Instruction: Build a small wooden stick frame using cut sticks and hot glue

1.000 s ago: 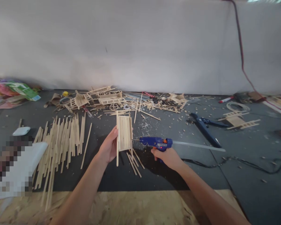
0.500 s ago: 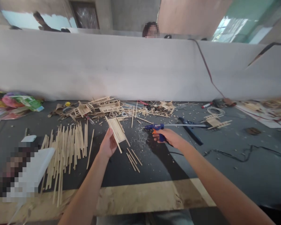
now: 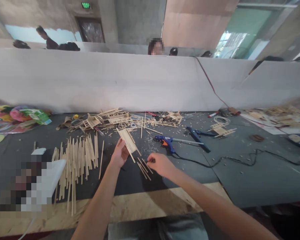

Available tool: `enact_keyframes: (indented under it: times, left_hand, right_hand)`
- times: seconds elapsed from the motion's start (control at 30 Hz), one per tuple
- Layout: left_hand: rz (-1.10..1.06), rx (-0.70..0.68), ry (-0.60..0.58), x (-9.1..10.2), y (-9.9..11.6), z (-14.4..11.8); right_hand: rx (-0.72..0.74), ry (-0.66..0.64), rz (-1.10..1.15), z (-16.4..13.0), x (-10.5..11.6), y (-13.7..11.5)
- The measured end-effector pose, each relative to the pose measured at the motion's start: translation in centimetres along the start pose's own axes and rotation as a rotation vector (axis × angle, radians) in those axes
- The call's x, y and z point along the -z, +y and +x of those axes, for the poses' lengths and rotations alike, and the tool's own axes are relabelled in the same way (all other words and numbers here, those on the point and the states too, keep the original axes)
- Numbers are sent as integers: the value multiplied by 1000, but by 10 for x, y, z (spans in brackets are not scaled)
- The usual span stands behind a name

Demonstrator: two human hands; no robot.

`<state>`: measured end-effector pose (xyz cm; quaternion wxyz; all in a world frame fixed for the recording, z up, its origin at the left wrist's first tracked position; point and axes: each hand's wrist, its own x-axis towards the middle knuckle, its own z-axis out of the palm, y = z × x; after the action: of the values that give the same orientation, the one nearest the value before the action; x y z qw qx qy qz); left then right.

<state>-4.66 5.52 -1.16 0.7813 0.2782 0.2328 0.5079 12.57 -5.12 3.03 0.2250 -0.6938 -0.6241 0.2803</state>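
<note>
My left hand (image 3: pixel 120 154) grips a small panel of thin wooden sticks (image 3: pixel 128 140) by its left edge, tilted above the dark tabletop. Several short wooden sticks (image 3: pixel 143 168) lie just below the panel. At their right side is my right hand (image 3: pixel 160 163), with thumb and fingers drawn together; what they pinch, if anything, is too small to make out. A blue hot glue gun (image 3: pixel 166 142) with orange trigger and a long glue stick in its back rests on the table, beyond my right hand.
Many longer wooden sticks (image 3: pixel 77 160) are spread on the left. Small stick structures (image 3: pixel 117 117) and scraps lie along the white partition (image 3: pixel 102 80). A dark blue tool (image 3: pixel 198 139) and a black cable (image 3: pixel 230 160) are on the right. People show behind the partition.
My right hand has let go of the glue gun, leaving it on the table, and has moved left and nearer to the short sticks. My left hand still holds the stick panel.
</note>
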Motion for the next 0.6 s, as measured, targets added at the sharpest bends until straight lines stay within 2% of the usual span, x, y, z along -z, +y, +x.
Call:
enact_keyframes:
  times: [0.07, 0.17, 0.37, 0.6]
  left_hand:
    - [6, -1, -22, 0, -1, -1]
    - [19, 6, -50, -2, -2, -1]
    - [22, 14, -49, -3, -3, -1]
    - [34, 47, -24, -6, -3, -2]
  right_hand:
    - [2, -39, -31, 2, -19, -4]
    - [-7, -61, -59, 9, -29, -3]
    - [-22, -115, -68, 19, -23, 5]
    - [-43, -117, -87, 27, -18, 9]
